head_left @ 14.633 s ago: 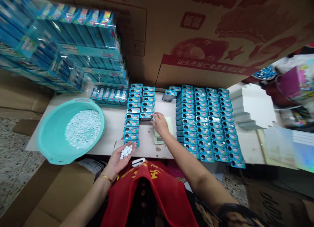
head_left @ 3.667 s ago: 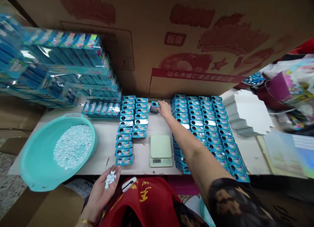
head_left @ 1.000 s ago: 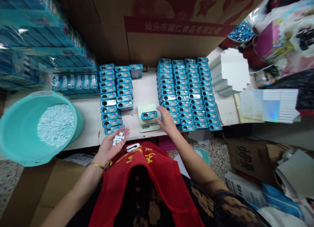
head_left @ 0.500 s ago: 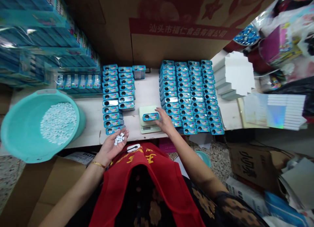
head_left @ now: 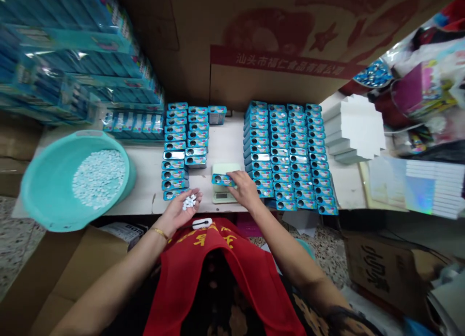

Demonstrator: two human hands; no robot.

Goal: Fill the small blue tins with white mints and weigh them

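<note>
My left hand (head_left: 178,212) is cupped palm up at the table's front edge and holds a small heap of white tablets (head_left: 189,201). My right hand (head_left: 244,189) grips the right end of a blue tin (head_left: 223,180) that sits on a small pale green scale (head_left: 224,183). Two short rows of blue tins (head_left: 181,149) lie left of the scale. A large block of blue tins (head_left: 286,154) lies to its right. A teal basin (head_left: 43,200) with many white tablets (head_left: 98,177) sits at the left end of the table.
Wrapped blue packs (head_left: 72,74) are stacked at the back left. Big cardboard cartons (head_left: 283,40) stand behind the table. White folded cards (head_left: 354,127) and shiny sheets (head_left: 428,185) lie to the right. Cardboard boxes (head_left: 381,263) sit on the floor.
My right hand has closed on the tin on the scale, having set it there a second ago. My left hand with the tablets has moved up, closer to the scale.
</note>
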